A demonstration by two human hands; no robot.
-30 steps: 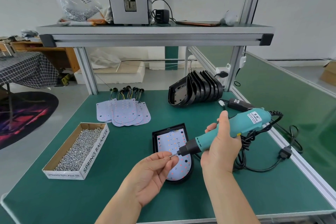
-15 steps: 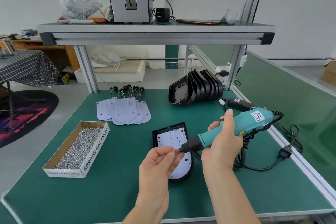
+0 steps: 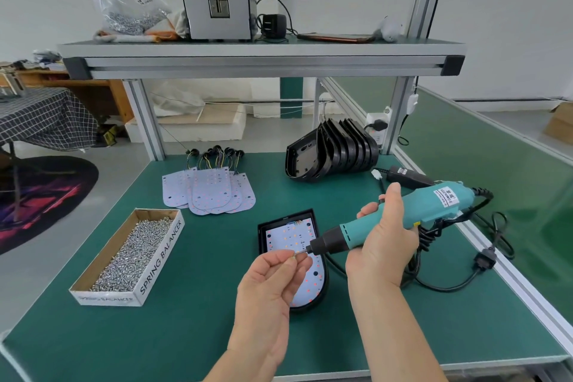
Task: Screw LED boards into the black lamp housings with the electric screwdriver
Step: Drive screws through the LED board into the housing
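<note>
The LED board [image 3: 294, 236] sits in one black lamp housing [image 3: 261, 236], which lies flat on the desk [image 3: 186, 319], a little right of its middle and nearer the front edge than the back. Above it the left hand [image 3: 269, 285] pinches what looks like a small screw [image 3: 294, 255] in its fingers, right at the bit of the electric screwdriver [image 3: 403, 214]. The right hand [image 3: 381, 248] grasps the tool round its barrel, fingers wrapped about it, nose pointing left and slightly down.

The screw is tiny. If the fingers let go before it seats on the bit, it would likely drop onto the board or roll away across the desk. Starting the tool with fingertips this close to the bit could nip them. The tool lies nearly level, and driving before it is stood upright could send the screw in crooked or skid the bit across the board. Neither hand holds the housing, so it may shift under pressure. The cord [image 3: 449, 285], looped by the right edge, could tug the tool off line.

The box of screws [image 3: 161, 257] near the front left corner reads "SPRING BALANCER" on its long wall and again on its front end. The white label [image 3: 446, 197] on the screwdriver carries print too small to read surely.
</note>
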